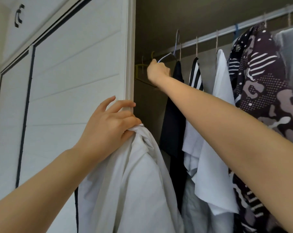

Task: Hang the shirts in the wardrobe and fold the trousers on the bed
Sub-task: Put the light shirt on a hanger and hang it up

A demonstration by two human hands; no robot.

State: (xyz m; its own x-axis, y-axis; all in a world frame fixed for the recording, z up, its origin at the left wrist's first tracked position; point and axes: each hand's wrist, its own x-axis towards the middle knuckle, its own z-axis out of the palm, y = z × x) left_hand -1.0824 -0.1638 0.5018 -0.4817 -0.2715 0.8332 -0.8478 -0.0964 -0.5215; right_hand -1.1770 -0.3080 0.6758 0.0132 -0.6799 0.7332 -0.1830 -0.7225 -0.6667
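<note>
Left grip (107, 125) bunches top of white shirt (134, 182), low beside door edge (130, 64). Right grip (157, 71) clenched round thin hanger (167, 56), hook up near rail (226, 31).

Risks: hook catches next hangers; shirt slips down; arm knocks dark shirt (174, 106).

Room: small gap at left end of rail. Right side packed.

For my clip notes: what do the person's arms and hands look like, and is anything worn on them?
The left hand and the right hand carry no glove, ring, watch or bracelet that can be seen. Past the wrists everything is bare to the frame edge; no sleeve is in view.
</note>
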